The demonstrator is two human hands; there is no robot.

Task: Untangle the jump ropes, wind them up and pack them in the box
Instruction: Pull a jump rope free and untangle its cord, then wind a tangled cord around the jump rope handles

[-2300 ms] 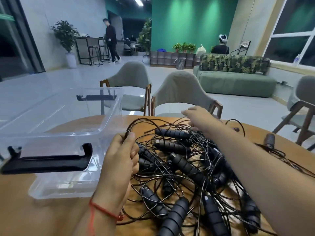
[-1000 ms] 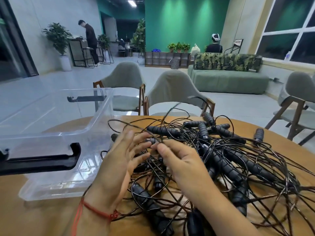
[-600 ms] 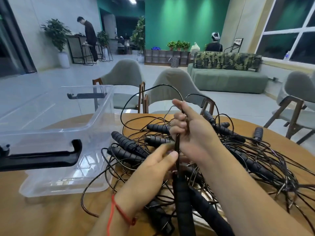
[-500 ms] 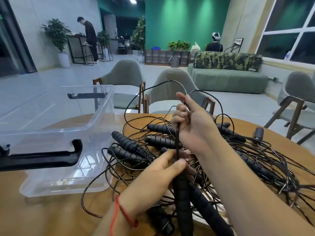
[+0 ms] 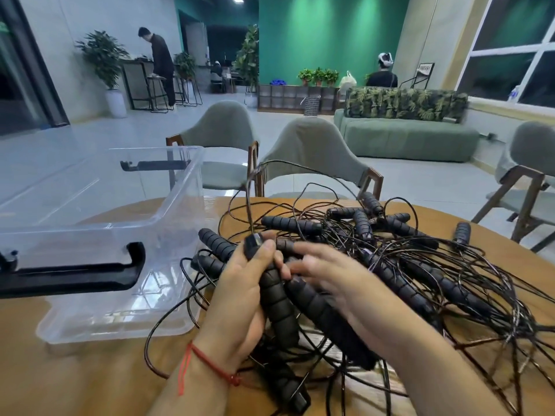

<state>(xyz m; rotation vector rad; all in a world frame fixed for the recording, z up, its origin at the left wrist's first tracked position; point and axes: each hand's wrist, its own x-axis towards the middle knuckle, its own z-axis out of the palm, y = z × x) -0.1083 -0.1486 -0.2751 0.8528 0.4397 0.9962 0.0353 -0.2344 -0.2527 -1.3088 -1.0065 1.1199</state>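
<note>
the left hand (image 5: 240,298) curls round a handle (image 5: 277,301) from the ropes (image 5: 420,265) tangled on the table (image 5: 90,373) beside the box (image 5: 168,217), the blurred right hand (image 5: 339,283) straight-fingered just beside it.

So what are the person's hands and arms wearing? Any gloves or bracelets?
No gloves and no sleeves in view: both forearms are bare. The left hand has a thin red string bracelet tied round its wrist, with a small knot and a loose end hanging. The right hand is blurred, but no watch, ring or band shows on it.
</note>
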